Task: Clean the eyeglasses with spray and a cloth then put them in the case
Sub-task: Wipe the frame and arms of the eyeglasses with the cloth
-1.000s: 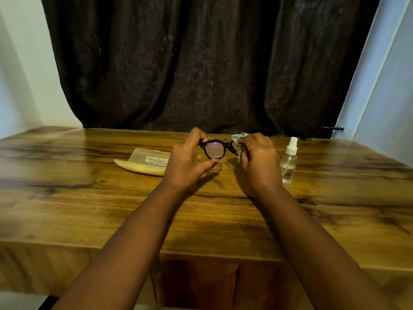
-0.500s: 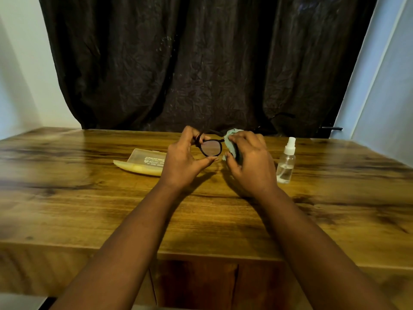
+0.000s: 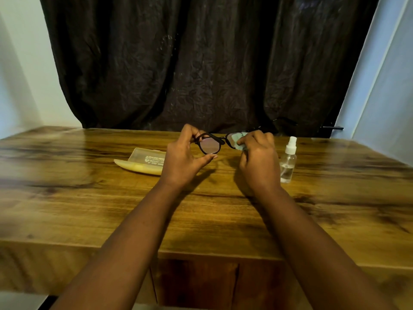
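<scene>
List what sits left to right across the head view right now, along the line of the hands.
eyeglass case → left hand → eyeglasses → cloth → right hand → spray bottle

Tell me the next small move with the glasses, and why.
Probably rub the cloth across the lens under it. The right hand pinches it against one lens while the left hand holds the eyeglasses by the other rim, above the table; the case lies open.

place: home room | cues: wooden table, dark curtain, plain walls
</scene>
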